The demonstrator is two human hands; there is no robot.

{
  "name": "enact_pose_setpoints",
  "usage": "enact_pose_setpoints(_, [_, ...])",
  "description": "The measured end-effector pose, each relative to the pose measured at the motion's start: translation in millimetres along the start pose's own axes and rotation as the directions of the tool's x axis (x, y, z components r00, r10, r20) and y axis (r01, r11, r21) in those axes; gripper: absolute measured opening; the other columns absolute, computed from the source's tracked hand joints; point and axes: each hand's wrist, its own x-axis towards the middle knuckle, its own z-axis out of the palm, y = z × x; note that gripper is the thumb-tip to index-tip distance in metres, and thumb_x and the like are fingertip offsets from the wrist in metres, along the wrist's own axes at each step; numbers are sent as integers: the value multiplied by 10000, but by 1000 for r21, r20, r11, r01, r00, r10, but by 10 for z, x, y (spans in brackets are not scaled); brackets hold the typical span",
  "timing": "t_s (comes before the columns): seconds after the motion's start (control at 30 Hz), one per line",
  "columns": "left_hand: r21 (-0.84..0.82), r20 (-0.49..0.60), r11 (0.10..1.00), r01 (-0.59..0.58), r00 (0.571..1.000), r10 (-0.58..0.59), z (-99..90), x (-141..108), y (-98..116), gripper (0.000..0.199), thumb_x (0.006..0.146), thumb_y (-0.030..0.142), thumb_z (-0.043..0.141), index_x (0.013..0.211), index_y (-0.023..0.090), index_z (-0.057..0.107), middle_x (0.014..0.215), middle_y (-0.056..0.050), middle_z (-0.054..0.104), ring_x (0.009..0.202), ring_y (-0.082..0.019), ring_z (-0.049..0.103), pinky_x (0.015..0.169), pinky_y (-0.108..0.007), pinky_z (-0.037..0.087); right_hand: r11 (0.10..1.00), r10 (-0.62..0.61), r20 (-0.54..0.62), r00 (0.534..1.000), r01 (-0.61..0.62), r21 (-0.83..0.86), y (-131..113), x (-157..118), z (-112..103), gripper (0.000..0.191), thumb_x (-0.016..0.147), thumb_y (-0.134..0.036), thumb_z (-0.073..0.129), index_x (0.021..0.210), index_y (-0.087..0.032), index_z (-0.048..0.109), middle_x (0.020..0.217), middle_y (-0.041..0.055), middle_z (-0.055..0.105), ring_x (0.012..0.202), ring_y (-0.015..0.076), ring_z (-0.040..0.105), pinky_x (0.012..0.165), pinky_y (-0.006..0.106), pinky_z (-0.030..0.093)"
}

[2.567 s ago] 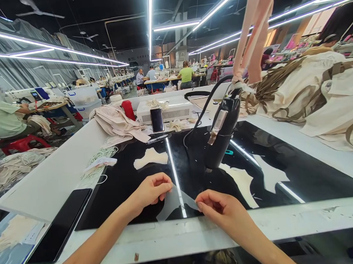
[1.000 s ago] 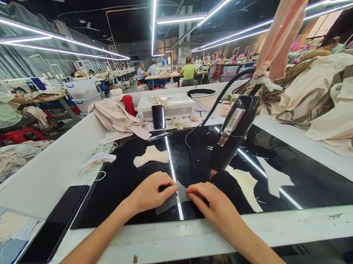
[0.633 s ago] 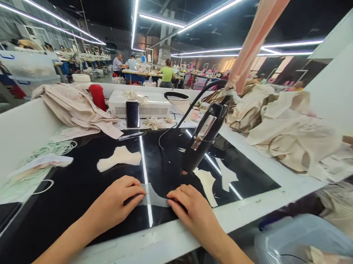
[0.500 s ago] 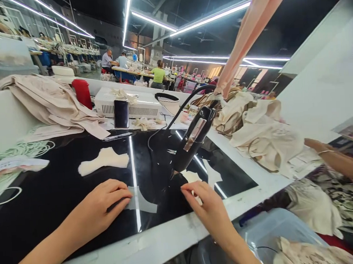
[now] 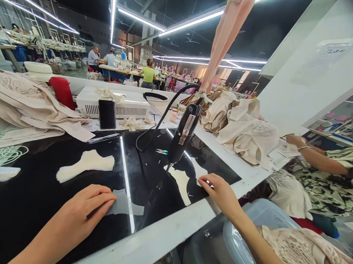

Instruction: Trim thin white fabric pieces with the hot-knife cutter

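Observation:
My left hand (image 5: 86, 211) rests on the black tabletop. Its fingers are closed, thumb to fingertips, at the left edge of a thin see-through grey fabric piece (image 5: 137, 209). My right hand (image 5: 222, 192) pinches the lower end of a thin white fabric piece (image 5: 198, 168) near the table's right side. Between the hands lies a cream fabric piece (image 5: 181, 182). A black pen-like power tool (image 5: 182, 133) hangs tilted from a pink strap (image 5: 223, 35), its tip at the cream piece's upper end. Another cream piece (image 5: 86, 164) lies farther left.
Small thread snips (image 5: 162, 151) lie behind the tool. A phone (image 5: 107, 114) leans on a white vented box (image 5: 83, 99). Beige garments (image 5: 247, 134) are heaped right, others (image 5: 29, 100) left. A co-worker's arm (image 5: 322, 156) reaches in at right. A plastic bin (image 5: 266, 210) stands below the table edge.
My right hand has moved right, from beside the cream piece to the white piece, uncovering the cream piece. My left hand stays at the grey piece. The whole view has shifted somewhat.

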Motion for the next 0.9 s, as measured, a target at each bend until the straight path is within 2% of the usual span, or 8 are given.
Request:
enact_pose_setpoints(0.33, [7,10,1000,16,1000,-16,34,-29,-38,307,1044,478,555,1065,310,811,1142,-20,767,983,-204,756,920,-271,608,1000,-10,7,1000,10,-22,-25,10,-7,328,983,-372,481,897,-239,768,923,88,749,934,274,697,887,410,525])
enact_pose_setpoints(0.63, [20,16,1000,24,1000,-24,50,-49,-57,317,1048,485,545,1075,305,805,1154,-22,764,994,-208,756,918,-276,610,999,6,7,1000,-6,-41,-37,6,-3,358,990,-372,462,931,-230,784,947,95,763,936,274,712,866,406,528])
enact_pose_setpoints(0.9, [23,8,1000,5,1000,-5,45,-41,-69,324,1051,481,538,1077,302,806,1148,-26,769,990,-208,758,911,-271,613,991,-38,14,999,39,-124,-40,-34,5,340,1010,-443,519,951,-242,786,965,98,776,954,289,715,856,407,528])
